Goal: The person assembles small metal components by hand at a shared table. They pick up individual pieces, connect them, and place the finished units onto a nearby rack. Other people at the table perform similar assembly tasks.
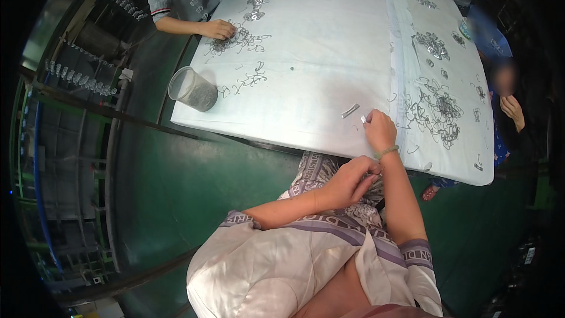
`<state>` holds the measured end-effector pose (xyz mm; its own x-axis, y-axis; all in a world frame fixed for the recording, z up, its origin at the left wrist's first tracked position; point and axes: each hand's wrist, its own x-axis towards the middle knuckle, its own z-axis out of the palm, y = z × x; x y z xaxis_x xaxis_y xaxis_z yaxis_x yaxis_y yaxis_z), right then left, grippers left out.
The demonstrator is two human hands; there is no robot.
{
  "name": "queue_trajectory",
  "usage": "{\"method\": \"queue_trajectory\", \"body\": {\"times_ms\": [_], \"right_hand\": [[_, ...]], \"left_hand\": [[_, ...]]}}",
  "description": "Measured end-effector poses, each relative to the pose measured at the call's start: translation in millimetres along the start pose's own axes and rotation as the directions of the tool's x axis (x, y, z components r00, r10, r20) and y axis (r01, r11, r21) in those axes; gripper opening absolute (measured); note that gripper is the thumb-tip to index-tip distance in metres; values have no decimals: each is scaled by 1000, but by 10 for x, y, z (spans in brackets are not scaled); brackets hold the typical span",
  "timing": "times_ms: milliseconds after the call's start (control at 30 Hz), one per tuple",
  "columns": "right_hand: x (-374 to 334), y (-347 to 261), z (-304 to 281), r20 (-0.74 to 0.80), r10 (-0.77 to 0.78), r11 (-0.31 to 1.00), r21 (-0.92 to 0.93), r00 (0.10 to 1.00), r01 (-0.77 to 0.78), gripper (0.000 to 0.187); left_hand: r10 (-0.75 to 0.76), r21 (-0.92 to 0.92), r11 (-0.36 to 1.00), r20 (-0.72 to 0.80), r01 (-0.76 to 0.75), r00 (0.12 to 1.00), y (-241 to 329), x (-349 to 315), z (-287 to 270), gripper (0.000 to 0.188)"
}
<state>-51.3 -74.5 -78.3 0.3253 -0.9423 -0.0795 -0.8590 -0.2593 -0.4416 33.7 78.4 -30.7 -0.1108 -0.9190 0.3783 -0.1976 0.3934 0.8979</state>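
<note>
My right hand (381,129), with a green bead bracelet at its wrist, is at the near edge of the white-covered table (306,103). Its fingertips pinch a small shiny metal piece (364,119). Just left of it, a flat silver metal strip (350,111) lies on the cloth. My left hand (358,181) is curled closed in front of the table edge, close beside my right wrist; whatever its fingers hold is hidden. To the right of my right hand spreads a loose pile of thin bent wire hooks (441,112).
A clear plastic cup (200,91) with grey contents stands at the table's left corner. Beyond it, a co-worker's hand (219,29) touches another wire pile (241,40). Flat metal pieces (432,45) lie heaped at the far right. Other people sit along the right side.
</note>
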Motion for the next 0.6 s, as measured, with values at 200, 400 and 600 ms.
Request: {"method": "queue_trajectory", "body": {"times_ms": [200, 400, 600], "right_hand": [[-42, 173, 24, -12, -72, 997, -12, 997, 71, 14], [-312, 217, -323, 6, 54, 714, 698, 999, -43, 21], [-913, 82, -860, 14, 126, 250, 967, 992, -45, 17]], "left_hand": [[-20, -5, 1000, 6, 20, 1000, -35, 11, 39, 13], [-1, 39, 999, -60, 3, 998, -77, 29, 49, 14], [-107, 77, 991, -52, 110, 993, -16, 79, 40, 10]]}}
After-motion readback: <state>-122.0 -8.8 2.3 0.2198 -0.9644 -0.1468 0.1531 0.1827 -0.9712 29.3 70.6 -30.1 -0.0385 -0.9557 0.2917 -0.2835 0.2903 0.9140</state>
